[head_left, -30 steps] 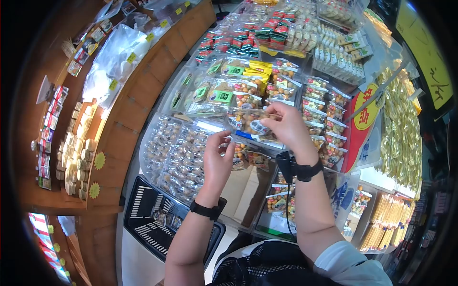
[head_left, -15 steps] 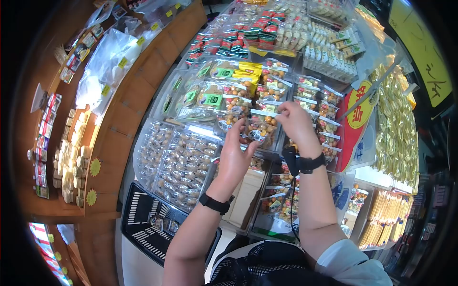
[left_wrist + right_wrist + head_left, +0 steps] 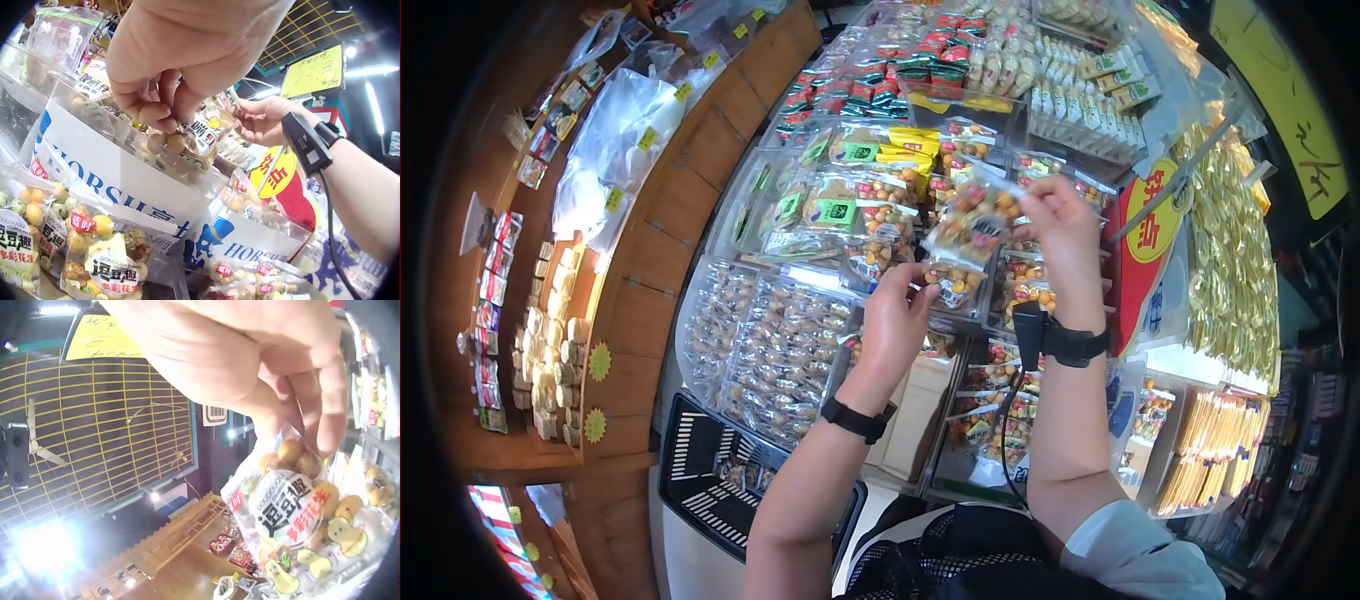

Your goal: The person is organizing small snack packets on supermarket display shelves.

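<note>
My right hand [image 3: 1055, 212] pinches a clear snack bag [image 3: 977, 218] by its top edge, holding it tilted above the display trays. In the right wrist view, the bag [image 3: 294, 515] hangs below the fingers of the right hand [image 3: 262, 369], showing mixed round nuts and a white label. My left hand [image 3: 896, 322] is lower, at the front of the tray. Its curled fingertips pinch the edge of another snack bag [image 3: 953, 284]. In the left wrist view, the left hand [image 3: 181, 62] is over that bag [image 3: 203, 134], behind a clear tray wall.
A black basket [image 3: 700, 497] with some small packets stands at the lower left. Trays of wrapped snacks [image 3: 785, 350] lie left of the hands. A red and yellow sign [image 3: 1150, 225] stands at the right, and wooden shelving [image 3: 660, 240] runs along the left.
My right hand has lifted a bag from the tray and moved slightly up and right. My left hand has moved right since the first frame, its fingers now closed in on a bag.
</note>
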